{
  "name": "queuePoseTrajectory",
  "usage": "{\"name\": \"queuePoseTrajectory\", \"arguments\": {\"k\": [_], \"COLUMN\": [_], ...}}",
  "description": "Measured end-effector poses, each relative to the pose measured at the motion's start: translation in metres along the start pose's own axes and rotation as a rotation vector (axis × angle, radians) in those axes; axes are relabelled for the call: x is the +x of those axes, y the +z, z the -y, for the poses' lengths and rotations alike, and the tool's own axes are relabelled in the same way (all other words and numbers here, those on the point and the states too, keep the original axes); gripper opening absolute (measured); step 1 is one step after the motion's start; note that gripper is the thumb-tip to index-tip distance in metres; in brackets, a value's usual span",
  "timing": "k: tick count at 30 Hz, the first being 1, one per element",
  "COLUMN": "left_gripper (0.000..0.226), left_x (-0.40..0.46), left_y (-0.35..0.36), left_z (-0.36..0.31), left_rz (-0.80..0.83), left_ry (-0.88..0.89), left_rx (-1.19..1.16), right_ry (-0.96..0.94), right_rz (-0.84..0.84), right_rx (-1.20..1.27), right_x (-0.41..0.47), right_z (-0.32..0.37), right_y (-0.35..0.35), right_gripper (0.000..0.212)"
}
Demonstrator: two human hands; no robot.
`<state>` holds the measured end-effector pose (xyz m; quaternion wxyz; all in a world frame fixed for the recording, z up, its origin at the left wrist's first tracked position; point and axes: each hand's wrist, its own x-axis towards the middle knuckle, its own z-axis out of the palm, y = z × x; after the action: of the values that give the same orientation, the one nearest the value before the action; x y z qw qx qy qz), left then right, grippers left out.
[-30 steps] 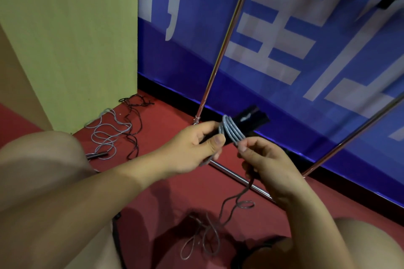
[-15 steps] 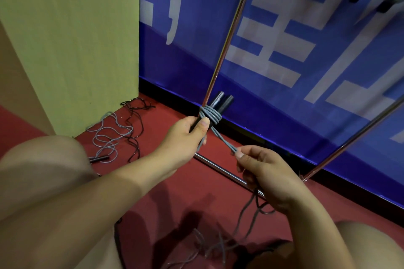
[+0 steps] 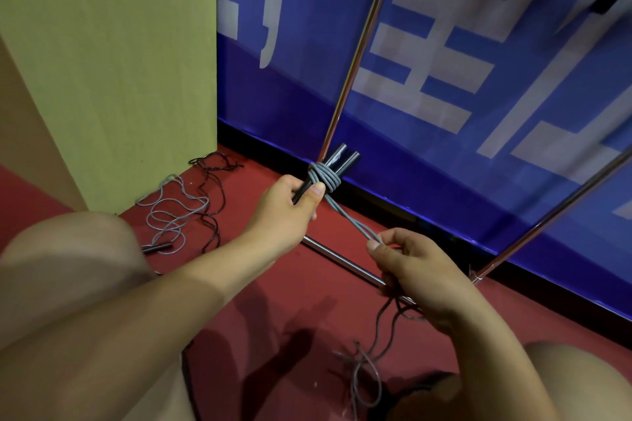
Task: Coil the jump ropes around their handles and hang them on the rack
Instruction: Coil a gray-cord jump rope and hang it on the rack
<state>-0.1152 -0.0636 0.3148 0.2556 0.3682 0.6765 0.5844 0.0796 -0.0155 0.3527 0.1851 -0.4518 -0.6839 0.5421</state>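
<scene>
Grey rope (image 3: 349,217), several turns round paired black handles (image 3: 337,164); left hand (image 3: 287,212) grips the handles, right hand (image 3: 410,267) pinches the taut doubled strand. Long tail slack on the floor (image 3: 273,301) (coiling roughly midway, I judge). More ropes (image 3: 178,212) loose by the wall. Rack (image 3: 359,55) top cut off; dark shapes hanging top right unclear.

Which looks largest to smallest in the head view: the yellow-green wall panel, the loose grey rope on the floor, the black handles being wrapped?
1. Yellow-green wall panel, by far.
2. Loose grey jump rope on the red floor.
3. Pair of black handles gripped by the left hand; nearer, partly hidden.
</scene>
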Motion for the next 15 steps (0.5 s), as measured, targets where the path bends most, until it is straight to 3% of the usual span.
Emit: {"name": "queuePoseTrajectory", "arguments": {"k": [4, 9, 15], "left_gripper": [0.023, 0.023, 0.024], "left_x": [0.003, 0.002, -0.004], "left_y": [-0.002, 0.000, 0.002], "left_z": [0.004, 0.011, 0.013], "left_rz": [-0.034, -0.042, -0.016], "left_ry": [-0.005, 0.043, 0.198], "left_rx": [0.076, 0.361, 0.520], "right_ry": [-0.024, -0.083, -0.213], "right_rz": [0.021, 0.032, -0.044], "right_rx": [-0.142, -0.270, -0.352], "right_x": [-0.003, -0.003, -0.006], "right_z": [-0.002, -0.005, -0.005], "right_y": [-0.001, 0.002, 0.001], "right_gripper": [0.023, 0.026, 0.020]}}
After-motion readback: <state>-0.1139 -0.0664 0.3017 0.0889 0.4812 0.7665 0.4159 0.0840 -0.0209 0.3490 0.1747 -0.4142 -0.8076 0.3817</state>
